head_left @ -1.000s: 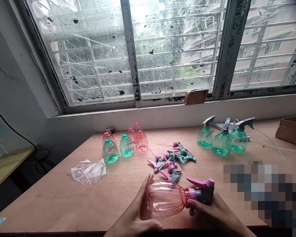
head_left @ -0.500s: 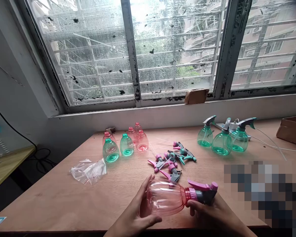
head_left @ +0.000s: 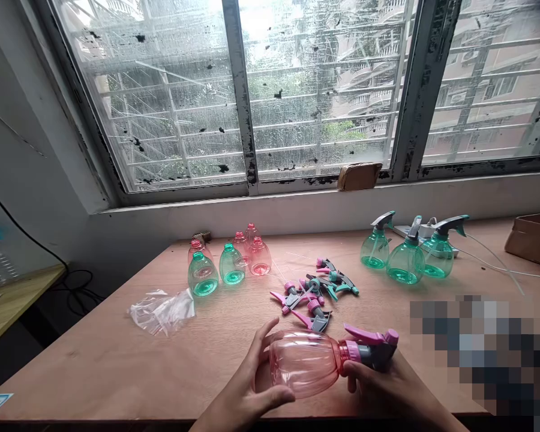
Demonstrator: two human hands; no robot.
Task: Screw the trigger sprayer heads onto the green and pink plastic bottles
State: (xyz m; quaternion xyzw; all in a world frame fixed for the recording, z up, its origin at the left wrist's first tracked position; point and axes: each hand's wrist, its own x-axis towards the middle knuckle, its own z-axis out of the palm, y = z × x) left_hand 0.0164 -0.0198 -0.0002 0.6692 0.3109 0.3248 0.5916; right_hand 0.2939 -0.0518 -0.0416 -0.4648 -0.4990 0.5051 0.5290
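Observation:
A clear pink spray bottle (head_left: 303, 363) lies sideways in the air over the table's front edge, its base to the left. Its pink-and-grey trigger head (head_left: 371, 347) sits on the neck. My left hand (head_left: 252, 384) cups the base end, thumb below and fingers behind. My right hand (head_left: 382, 384) grips the neck and trigger head from beneath, with most of its fingers hidden. Just beyond the bottle lies a pile of loose trigger heads (head_left: 315, 294), pink-grey and green-grey.
Several pink and green bottles without heads, among them a green bottle (head_left: 202, 276), stand at the back left. A crumpled plastic bag (head_left: 162, 312) lies before them. Three green spray bottles (head_left: 405, 261) stand back right, near a power strip (head_left: 452, 252) and cardboard box (head_left: 533, 239).
The spray bottle's base has dipped slightly, and my left hand's fingers have loosened a little around it. My right hand keeps its grip at the neck.

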